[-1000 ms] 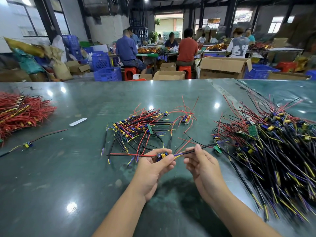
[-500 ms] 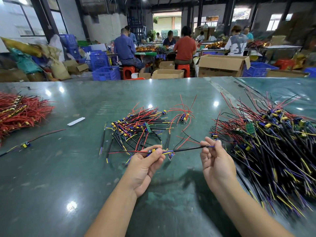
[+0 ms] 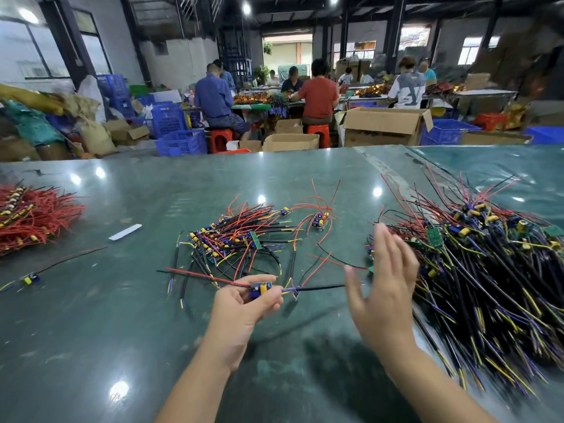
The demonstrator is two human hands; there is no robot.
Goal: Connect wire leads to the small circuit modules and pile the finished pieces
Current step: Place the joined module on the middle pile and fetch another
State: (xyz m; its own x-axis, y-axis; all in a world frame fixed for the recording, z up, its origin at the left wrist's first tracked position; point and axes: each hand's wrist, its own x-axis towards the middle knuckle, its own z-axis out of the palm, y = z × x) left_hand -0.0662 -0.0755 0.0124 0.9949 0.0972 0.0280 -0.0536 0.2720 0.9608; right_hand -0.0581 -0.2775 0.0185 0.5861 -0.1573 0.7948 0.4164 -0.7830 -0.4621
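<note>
Head view: left hand (image 3: 244,303) pinches the module (image 3: 260,289); its black lead (image 3: 317,288) runs sideways toward the open right hand (image 3: 381,288), frame middle.

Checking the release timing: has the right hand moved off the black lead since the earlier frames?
Yes. The right hand has let go of the black lead and swung open to the right, toward the big wire pile; the left hand holds the module.

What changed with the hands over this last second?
The right hand let go of the black wire lead and opened, fingers spread, swinging toward the big pile on the right. The left hand still pinches the small circuit module. The piles lie unchanged.
</note>
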